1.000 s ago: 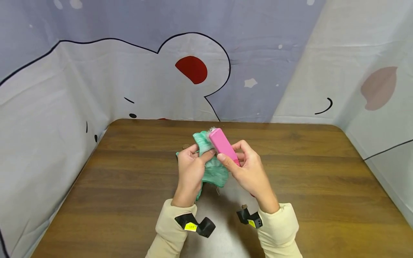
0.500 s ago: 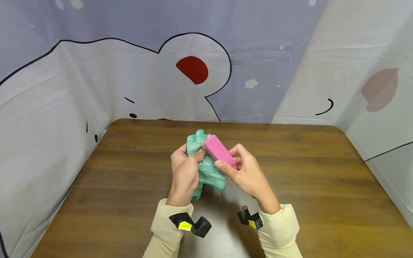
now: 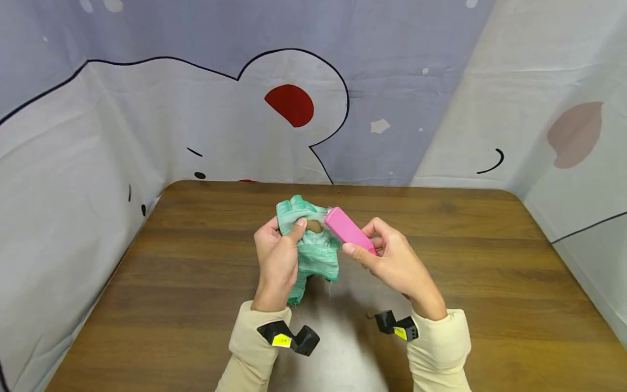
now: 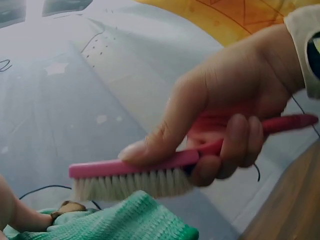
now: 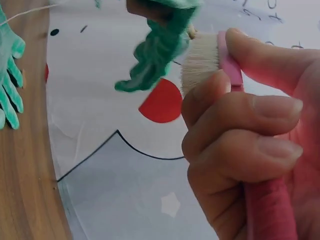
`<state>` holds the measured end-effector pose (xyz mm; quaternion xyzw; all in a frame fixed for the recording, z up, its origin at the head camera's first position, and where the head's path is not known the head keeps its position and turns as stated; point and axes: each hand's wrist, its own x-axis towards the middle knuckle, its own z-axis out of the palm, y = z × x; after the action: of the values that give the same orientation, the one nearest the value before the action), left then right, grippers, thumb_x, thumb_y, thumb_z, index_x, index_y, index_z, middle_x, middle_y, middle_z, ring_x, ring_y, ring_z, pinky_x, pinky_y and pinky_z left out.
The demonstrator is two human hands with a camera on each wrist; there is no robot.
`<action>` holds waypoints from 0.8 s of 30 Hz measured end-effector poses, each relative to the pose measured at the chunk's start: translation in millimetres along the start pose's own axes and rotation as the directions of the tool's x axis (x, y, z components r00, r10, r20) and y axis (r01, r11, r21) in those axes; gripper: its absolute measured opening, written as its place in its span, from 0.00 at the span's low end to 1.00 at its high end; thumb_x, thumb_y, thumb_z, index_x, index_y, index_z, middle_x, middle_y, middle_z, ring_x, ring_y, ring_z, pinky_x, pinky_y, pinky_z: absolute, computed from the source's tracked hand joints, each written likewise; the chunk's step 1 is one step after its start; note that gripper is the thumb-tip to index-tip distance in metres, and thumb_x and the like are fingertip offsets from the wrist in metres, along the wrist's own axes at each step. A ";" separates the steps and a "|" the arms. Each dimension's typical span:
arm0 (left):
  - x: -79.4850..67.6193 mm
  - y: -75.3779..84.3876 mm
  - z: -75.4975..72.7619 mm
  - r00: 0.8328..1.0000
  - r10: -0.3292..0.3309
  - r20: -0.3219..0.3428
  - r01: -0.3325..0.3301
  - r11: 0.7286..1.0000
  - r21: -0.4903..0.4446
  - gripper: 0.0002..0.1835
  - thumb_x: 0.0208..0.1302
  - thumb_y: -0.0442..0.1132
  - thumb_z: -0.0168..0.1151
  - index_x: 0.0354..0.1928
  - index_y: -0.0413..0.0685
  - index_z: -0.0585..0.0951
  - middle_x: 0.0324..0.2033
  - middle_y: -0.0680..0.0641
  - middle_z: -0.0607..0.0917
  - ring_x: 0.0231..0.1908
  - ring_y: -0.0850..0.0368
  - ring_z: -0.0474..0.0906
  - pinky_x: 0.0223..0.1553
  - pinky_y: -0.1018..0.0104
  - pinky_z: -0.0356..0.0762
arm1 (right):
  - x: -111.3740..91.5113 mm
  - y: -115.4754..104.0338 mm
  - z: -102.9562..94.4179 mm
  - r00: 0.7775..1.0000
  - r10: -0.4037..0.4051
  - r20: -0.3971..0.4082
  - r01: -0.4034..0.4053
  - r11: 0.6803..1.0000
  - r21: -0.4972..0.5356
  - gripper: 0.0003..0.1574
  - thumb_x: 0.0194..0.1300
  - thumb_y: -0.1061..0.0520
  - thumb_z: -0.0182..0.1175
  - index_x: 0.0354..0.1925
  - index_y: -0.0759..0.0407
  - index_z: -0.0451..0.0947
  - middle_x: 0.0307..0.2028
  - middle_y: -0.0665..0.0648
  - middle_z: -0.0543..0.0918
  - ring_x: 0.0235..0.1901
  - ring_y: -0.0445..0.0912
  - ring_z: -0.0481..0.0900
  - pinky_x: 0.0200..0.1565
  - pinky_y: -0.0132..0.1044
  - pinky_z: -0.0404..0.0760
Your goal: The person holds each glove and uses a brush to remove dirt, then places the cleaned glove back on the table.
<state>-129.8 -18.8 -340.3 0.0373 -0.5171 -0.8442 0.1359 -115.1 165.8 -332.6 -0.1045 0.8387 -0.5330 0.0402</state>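
My left hand (image 3: 276, 264) pinches a green knit glove (image 3: 318, 257) under its thumb and holds it up above the table. A brown patch (image 3: 314, 226) shows on the glove beside that thumb. In my right hand (image 3: 399, 267) is a pink brush (image 3: 349, 231), its fingers curled round the red handle (image 4: 287, 123) and its thumb along the back. The pale bristles (image 4: 130, 185) face the glove, their tips right at its edge in the left wrist view. Green glove fingers (image 5: 11, 92) also hang at the left of the right wrist view.
A brown wooden table (image 3: 490, 272) lies below both hands, with a bright glare toward its front. Printed white and lilac cloth (image 3: 397, 98) stands behind and along both sides. Black camera mounts (image 3: 289, 337) sit on the cream sleeves (image 3: 438, 348).
My right hand has moved right and slightly down with the brush, after dipping left. My left hand has shifted a little left with the glove, and the brown patch now shows.
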 end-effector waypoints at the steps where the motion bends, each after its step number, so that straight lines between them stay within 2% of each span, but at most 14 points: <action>1: -0.1 -0.2 0.0 1.000 0.009 -0.002 -0.009 1.000 0.023 0.12 0.56 0.21 0.56 0.44 0.25 0.76 0.40 0.38 0.81 0.41 0.55 0.78 0.43 0.66 0.77 | -0.3 0.0 -1.1 1.000 -0.006 -0.003 0.006 1.000 0.009 0.20 0.54 0.46 0.66 0.35 0.56 0.69 0.24 0.58 0.81 0.19 0.47 0.75 0.19 0.37 0.73; 5: -3.2 -1.5 1.3 1.000 0.021 0.012 -0.022 0.988 0.155 0.11 0.56 0.23 0.58 0.42 0.29 0.78 0.34 0.39 0.82 0.33 0.57 0.79 0.34 0.67 0.78 | -0.6 -1.7 0.0 0.999 -0.040 -0.025 0.042 0.997 0.057 0.18 0.56 0.49 0.65 0.36 0.57 0.69 0.20 0.60 0.78 0.15 0.44 0.71 0.16 0.34 0.70; 7: -5.5 -3.0 2.9 0.999 0.017 0.044 -0.026 0.979 0.203 0.10 0.56 0.24 0.58 0.42 0.30 0.78 0.33 0.39 0.83 0.31 0.58 0.79 0.31 0.67 0.78 | 0.2 -3.9 4.1 0.997 -0.065 -0.043 0.068 0.994 0.084 0.18 0.57 0.50 0.65 0.37 0.57 0.69 0.19 0.61 0.77 0.15 0.44 0.70 0.15 0.34 0.69; 11: -10.2 -5.5 5.3 0.993 0.012 0.115 -0.042 0.964 0.263 0.10 0.57 0.26 0.58 0.42 0.33 0.79 0.33 0.39 0.84 0.30 0.58 0.80 0.29 0.66 0.79 | 2.9 -8.1 15.9 0.990 -0.108 -0.094 0.117 0.989 0.091 0.18 0.56 0.49 0.65 0.38 0.56 0.69 0.22 0.59 0.80 0.17 0.45 0.73 0.18 0.35 0.72; 13: -11.3 -5.6 6.1 0.993 0.020 0.118 -0.051 0.961 0.271 0.09 0.58 0.27 0.59 0.42 0.34 0.79 0.32 0.39 0.84 0.29 0.57 0.81 0.29 0.65 0.79 | 4.3 -9.1 21.1 0.985 -0.124 -0.116 0.133 0.988 0.073 0.19 0.56 0.48 0.65 0.37 0.55 0.69 0.24 0.57 0.82 0.19 0.45 0.76 0.20 0.35 0.74; 17: -9.6 -6.3 5.9 0.997 0.030 0.070 -0.045 0.974 0.221 0.07 0.58 0.27 0.59 0.38 0.34 0.80 0.31 0.41 0.83 0.30 0.57 0.80 0.30 0.65 0.79 | 5.2 -8.6 26.9 0.984 -0.127 -0.123 0.132 0.991 0.032 0.20 0.54 0.46 0.66 0.35 0.55 0.68 0.25 0.55 0.83 0.22 0.45 0.78 0.21 0.35 0.73; 20: -6.7 -6.0 5.5 0.999 0.013 0.034 -0.017 0.992 0.127 0.07 0.57 0.24 0.57 0.39 0.31 0.80 0.33 0.42 0.82 0.34 0.57 0.78 0.35 0.66 0.78 | 5.8 -7.3 27.9 0.988 -0.110 -0.106 0.113 0.993 0.025 0.22 0.53 0.46 0.67 0.35 0.57 0.68 0.25 0.55 0.83 0.22 0.45 0.78 0.22 0.35 0.73; 24: -4.3 -5.2 5.6 1.000 -0.011 0.003 0.011 0.999 0.035 0.09 0.57 0.21 0.55 0.41 0.26 0.78 0.36 0.40 0.81 0.39 0.55 0.78 0.41 0.66 0.77 | 5.9 -4.8 25.7 0.995 -0.065 -0.077 0.068 0.997 0.029 0.23 0.53 0.46 0.67 0.34 0.57 0.68 0.26 0.57 0.83 0.24 0.45 0.80 0.25 0.38 0.76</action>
<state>-127.8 -10.6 -342.6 0.0412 -0.5317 -0.8359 0.1299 -115.6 139.8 -339.1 -0.1114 0.8272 -0.5507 -0.0077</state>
